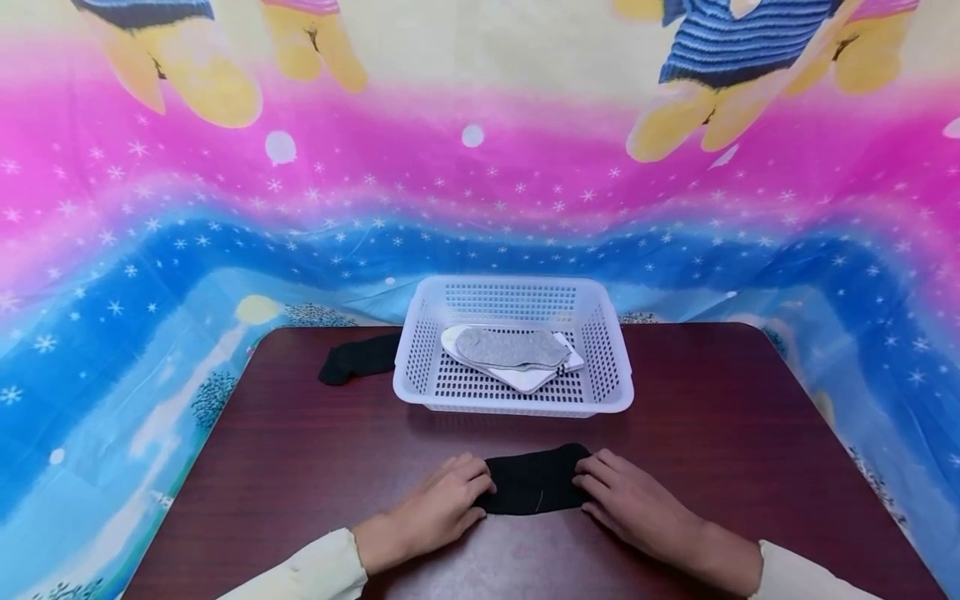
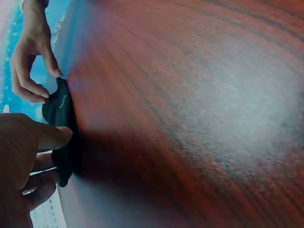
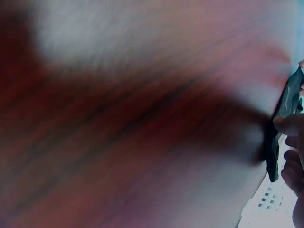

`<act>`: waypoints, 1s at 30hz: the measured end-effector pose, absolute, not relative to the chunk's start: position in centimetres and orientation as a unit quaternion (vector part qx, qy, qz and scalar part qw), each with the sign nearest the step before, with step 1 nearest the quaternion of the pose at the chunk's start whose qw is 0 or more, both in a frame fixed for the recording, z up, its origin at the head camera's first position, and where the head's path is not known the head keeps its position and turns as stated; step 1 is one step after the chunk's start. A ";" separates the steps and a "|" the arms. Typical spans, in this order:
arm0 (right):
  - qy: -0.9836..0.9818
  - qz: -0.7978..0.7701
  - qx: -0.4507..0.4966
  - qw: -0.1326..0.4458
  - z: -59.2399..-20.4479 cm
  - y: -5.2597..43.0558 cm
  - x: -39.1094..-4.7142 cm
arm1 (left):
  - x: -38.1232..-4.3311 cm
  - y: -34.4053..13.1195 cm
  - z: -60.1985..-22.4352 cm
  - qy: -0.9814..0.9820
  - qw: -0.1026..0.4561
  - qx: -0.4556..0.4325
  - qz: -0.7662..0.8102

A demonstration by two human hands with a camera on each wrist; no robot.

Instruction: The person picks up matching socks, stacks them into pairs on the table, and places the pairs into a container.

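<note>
A black sock (image 1: pixel 536 481) stretches flat between my two hands, close over the table in front of the basket. My left hand (image 1: pixel 450 500) pinches its left end; in the left wrist view the thumb (image 2: pixel 64 135) lies on the near face, with the fingers behind. At the opposite end, my right hand (image 1: pixel 626 500) grips the sock between thumb and fingers. A short pale thread shows on the dark fabric. In the right wrist view, only part of the right hand (image 3: pixel 292 156) appears at the edge, holding the sock (image 3: pixel 271 156).
Beyond the hands stands a white plastic basket (image 1: pixel 512 408). A grey sock (image 1: pixel 510 346) lies in it on top of white socks (image 1: pixel 525 380). Another black sock (image 1: pixel 360 358) lies left of the basket, partly hidden by it. A printed cloth (image 1: pixel 480 183) hangs behind the dark red table (image 1: pixel 300 467).
</note>
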State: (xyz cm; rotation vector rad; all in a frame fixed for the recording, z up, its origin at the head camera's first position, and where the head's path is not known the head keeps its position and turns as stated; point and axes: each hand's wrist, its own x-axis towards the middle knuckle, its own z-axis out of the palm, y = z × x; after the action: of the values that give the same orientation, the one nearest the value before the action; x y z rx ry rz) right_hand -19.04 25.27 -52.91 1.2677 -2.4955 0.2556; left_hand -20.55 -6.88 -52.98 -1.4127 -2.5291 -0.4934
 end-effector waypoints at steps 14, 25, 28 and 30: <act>-0.836 0.004 0.517 0.185 -53.8 25.4 -20.0 | -21.0 -6.9 -54.0 -0.853 0.114 -0.489 -0.140; -0.829 0.082 0.514 0.206 -53.5 25.3 -20.4 | -21.2 -6.8 -53.5 -0.844 0.123 -0.477 -0.210; -0.844 0.150 0.482 0.180 -52.5 25.4 -20.1 | -21.0 -6.9 -52.8 -0.840 0.113 -0.465 -0.255; -0.861 0.193 0.445 0.152 -51.7 25.5 -19.7 | -20.9 -6.9 -52.1 -0.841 0.090 -0.445 -0.293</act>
State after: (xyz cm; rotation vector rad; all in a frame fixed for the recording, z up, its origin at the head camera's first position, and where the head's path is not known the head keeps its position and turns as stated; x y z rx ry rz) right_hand -19.70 25.45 -51.68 1.2774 -2.4714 0.5546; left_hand -20.93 -6.87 -52.14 -1.3244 -2.5017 -0.8710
